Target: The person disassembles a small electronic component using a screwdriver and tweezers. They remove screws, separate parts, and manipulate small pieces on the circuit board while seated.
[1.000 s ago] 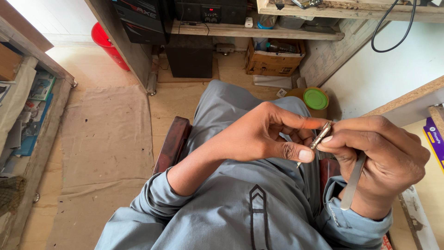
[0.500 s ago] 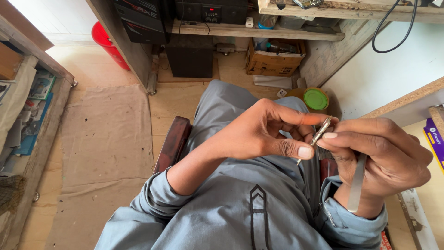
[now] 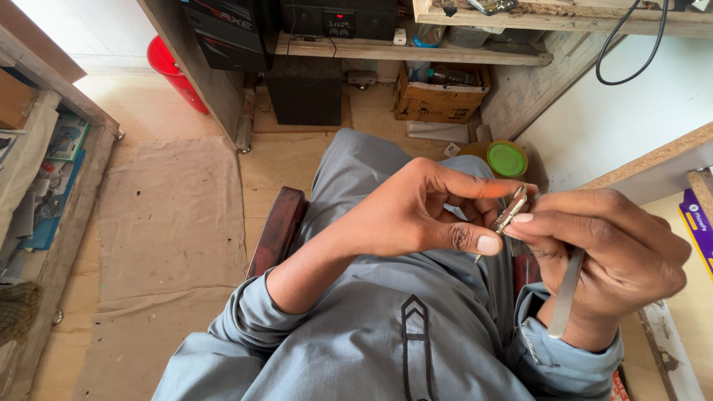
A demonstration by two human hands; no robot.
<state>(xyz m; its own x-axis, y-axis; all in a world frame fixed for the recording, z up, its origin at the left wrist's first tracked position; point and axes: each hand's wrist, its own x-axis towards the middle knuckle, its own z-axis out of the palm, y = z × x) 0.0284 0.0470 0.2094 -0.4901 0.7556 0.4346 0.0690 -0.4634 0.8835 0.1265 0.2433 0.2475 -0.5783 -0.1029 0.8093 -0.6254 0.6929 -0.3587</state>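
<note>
both hands meet above the lap of a seated person in grey-blue clothing, and between them sits a small flat metal piece (image 3: pixel 512 210), slim and silvery, tilted with its upper end toward the top right. the left hand (image 3: pixel 416 212) is closed on it in a pinch — the forefinger stretches along the top to the piece's upper end while the thumb (image 3: pixel 475 239) presses in from below at its lower end, the other fingers curled behind. the right hand (image 3: pixel 616 252) is also closed on the piece, its thumb and forefinger tips meeting the same metal from the right side, so the piece lies right at the fingertips of both hands and not back in either palm. a thin point shows just under the left thumb; what it belongs to cannot be told. the right hand also keeps a pair of metal tweezers (image 3: pixel 566 293) tucked under its curled fingers, the long flat shaft running down past the wrist toward the sleeve cuff. beyond the knees a jar with a green lid (image 3: pixel 507 159) stands on the floor, near a cardboard box (image 3: pixel 440 95) under a wooden shelf, and a red bucket (image 3: pixel 172 70) sits well apart at the left
</note>
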